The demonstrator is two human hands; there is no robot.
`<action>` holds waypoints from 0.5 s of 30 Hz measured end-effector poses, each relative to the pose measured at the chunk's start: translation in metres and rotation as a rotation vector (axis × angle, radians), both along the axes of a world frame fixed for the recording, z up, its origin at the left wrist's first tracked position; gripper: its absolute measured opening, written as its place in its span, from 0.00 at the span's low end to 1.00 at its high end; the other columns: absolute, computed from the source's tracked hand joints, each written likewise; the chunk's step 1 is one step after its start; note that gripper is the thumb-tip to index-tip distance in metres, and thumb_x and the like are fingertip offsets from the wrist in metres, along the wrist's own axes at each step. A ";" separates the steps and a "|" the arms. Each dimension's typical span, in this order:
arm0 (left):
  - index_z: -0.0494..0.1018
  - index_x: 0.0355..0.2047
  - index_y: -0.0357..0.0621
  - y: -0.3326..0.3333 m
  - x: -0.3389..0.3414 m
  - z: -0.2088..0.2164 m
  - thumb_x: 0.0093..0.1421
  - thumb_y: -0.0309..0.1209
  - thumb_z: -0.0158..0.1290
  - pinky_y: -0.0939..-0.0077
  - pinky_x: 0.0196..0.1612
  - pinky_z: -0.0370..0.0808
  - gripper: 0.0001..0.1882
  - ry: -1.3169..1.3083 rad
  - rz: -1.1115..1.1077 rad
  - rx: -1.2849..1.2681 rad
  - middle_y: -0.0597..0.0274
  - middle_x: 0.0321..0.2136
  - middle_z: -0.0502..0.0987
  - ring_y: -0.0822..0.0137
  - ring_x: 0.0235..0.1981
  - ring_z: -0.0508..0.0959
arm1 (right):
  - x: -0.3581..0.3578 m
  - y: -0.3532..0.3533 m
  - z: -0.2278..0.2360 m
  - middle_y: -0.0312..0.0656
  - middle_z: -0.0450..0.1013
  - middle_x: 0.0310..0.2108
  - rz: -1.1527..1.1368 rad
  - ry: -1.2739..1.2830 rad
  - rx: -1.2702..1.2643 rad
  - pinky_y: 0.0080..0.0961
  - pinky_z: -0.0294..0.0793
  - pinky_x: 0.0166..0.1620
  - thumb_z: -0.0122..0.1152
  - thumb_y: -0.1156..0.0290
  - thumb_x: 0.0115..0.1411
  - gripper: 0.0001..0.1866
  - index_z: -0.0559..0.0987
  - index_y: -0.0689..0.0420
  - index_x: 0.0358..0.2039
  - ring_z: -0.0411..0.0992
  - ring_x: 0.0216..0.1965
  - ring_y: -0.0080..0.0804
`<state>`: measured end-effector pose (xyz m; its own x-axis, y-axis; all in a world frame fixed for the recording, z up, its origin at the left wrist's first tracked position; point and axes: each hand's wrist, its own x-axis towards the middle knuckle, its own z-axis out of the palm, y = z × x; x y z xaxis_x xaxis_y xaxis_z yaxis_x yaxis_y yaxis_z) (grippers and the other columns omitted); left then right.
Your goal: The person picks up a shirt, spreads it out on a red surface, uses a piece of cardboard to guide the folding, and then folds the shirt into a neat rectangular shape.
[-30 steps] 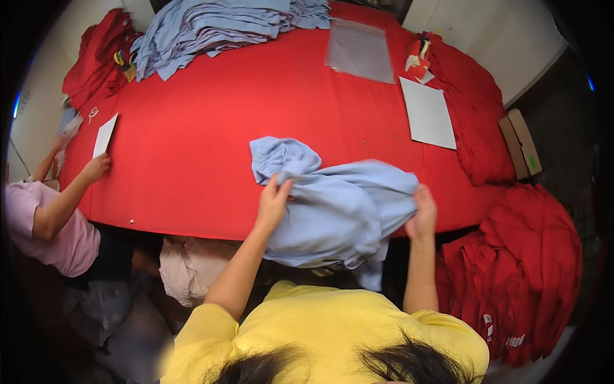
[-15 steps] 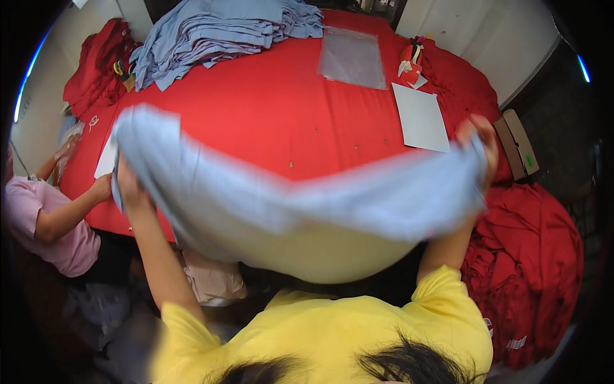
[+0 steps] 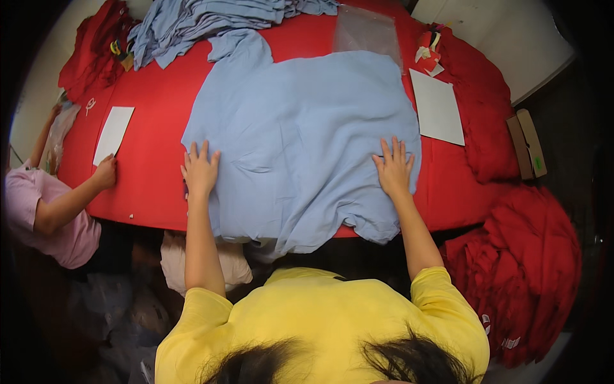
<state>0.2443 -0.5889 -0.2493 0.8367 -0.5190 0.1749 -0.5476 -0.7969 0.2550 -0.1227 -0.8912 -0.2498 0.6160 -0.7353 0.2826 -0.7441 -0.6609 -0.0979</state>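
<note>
A light blue garment [image 3: 300, 121] lies spread, somewhat wrinkled, across the middle of the red-covered table [image 3: 150, 192], its lower part hanging over the near edge and a sleeve-like part reaching out at its upper left. The person's left hand [image 3: 201, 170] rests palm down at the garment's left edge, fingers spread; the right hand [image 3: 394, 169] lies the same way near its right edge. The two hands are well apart, and neither is clamped on the fabric. Beyond the sleeve-like part is a stack of light blue garments [image 3: 204, 27]; whether they touch is hard to tell. A clear plastic bag [image 3: 368, 32] meets the garment's upper edge, and a white rectangular sheet [image 3: 437, 107] lies just beside it on the right. Farther right are heaped red garments [image 3: 480, 115], a cardboard box [image 3: 527, 142] and, lower down, a larger red pile [image 3: 524, 269]. On the left, a co-worker's hand [image 3: 105, 171] touches the lower end of a white card [image 3: 114, 133], while beige fabric [image 3: 173, 262] sits below the table edge
</note>
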 end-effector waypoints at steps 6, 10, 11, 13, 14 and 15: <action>0.60 0.64 0.55 0.024 0.046 -0.020 0.64 0.52 0.44 0.52 0.68 0.40 0.31 -0.111 -0.128 -0.065 0.53 0.66 0.54 0.53 0.69 0.47 | -0.053 -0.031 0.004 0.47 0.53 0.66 0.283 0.055 -0.101 0.52 0.42 0.66 0.53 0.53 0.61 0.30 0.65 0.48 0.62 0.48 0.68 0.46; 0.65 0.58 0.47 0.046 0.041 -0.013 0.61 0.47 0.50 0.53 0.64 0.53 0.28 -0.320 -0.226 -0.269 0.49 0.61 0.62 0.49 0.64 0.57 | -0.091 -0.022 0.016 0.51 0.62 0.57 0.075 0.014 -0.198 0.46 0.56 0.61 0.56 0.53 0.60 0.29 0.67 0.56 0.57 0.59 0.60 0.51; 0.68 0.55 0.44 0.061 0.019 -0.002 0.60 0.45 0.53 0.53 0.61 0.59 0.27 -0.383 -0.238 -0.356 0.48 0.57 0.66 0.47 0.60 0.62 | -0.110 -0.011 0.019 0.52 0.64 0.55 -0.064 -0.035 -0.078 0.44 0.59 0.59 0.56 0.53 0.60 0.28 0.68 0.57 0.55 0.61 0.57 0.52; 0.70 0.45 0.41 0.102 -0.032 0.000 0.57 0.44 0.57 0.54 0.51 0.66 0.23 -0.307 0.081 -0.217 0.49 0.46 0.71 0.47 0.49 0.69 | -0.137 0.025 0.038 0.52 0.67 0.49 -0.296 -0.024 0.112 0.41 0.65 0.54 0.58 0.54 0.59 0.27 0.70 0.60 0.50 0.65 0.52 0.52; 0.70 0.41 0.40 0.130 -0.057 -0.007 0.56 0.44 0.58 0.54 0.49 0.66 0.21 -0.205 0.154 -0.126 0.50 0.42 0.70 0.48 0.46 0.70 | -0.144 0.047 0.046 0.52 0.68 0.45 -0.389 0.037 0.191 0.40 0.67 0.51 0.60 0.54 0.58 0.25 0.71 0.61 0.47 0.66 0.48 0.52; 0.70 0.38 0.40 0.147 -0.073 -0.017 0.55 0.43 0.59 0.55 0.46 0.66 0.20 -0.102 0.228 -0.041 0.51 0.39 0.70 0.48 0.43 0.70 | -0.154 0.056 0.042 0.53 0.68 0.44 -0.348 0.009 0.218 0.41 0.67 0.50 0.61 0.55 0.57 0.24 0.71 0.61 0.45 0.66 0.49 0.52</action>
<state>0.1709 -0.4416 -0.2665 0.9083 -0.3097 0.2812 -0.3794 -0.8930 0.2421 -0.2767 -0.8357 -0.2077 0.3217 -0.9423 0.0923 -0.9211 -0.3340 -0.2002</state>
